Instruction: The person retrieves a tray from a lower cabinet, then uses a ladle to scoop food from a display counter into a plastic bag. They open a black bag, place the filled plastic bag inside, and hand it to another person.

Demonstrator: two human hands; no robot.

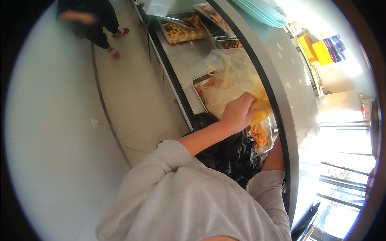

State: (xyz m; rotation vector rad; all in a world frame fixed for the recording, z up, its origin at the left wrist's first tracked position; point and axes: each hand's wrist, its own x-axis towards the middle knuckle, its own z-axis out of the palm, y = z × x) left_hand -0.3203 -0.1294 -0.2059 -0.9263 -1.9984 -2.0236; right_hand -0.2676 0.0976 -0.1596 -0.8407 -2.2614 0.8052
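Note:
My left hand [239,113] is closed on the gathered yellowish part of a clear plastic bag [232,78]. The bag lies partly over a metal tray [197,81] with reddish food in it. Below the hand, orange food [258,135] lies in another tray [269,129]. A black plastic bag [226,153] is spread in front of my body, under my left forearm. Of my right arm only the forearm shows at the right; the hand itself is hidden behind the dark-edged upper shelf.
A plastic container of yellow food pieces [181,31] with tongs stands farther along the counter, beside more food trays. The upper steel shelf [271,69] overhangs the right side. A person in dark clothes [96,27] stands on the floor at the upper left.

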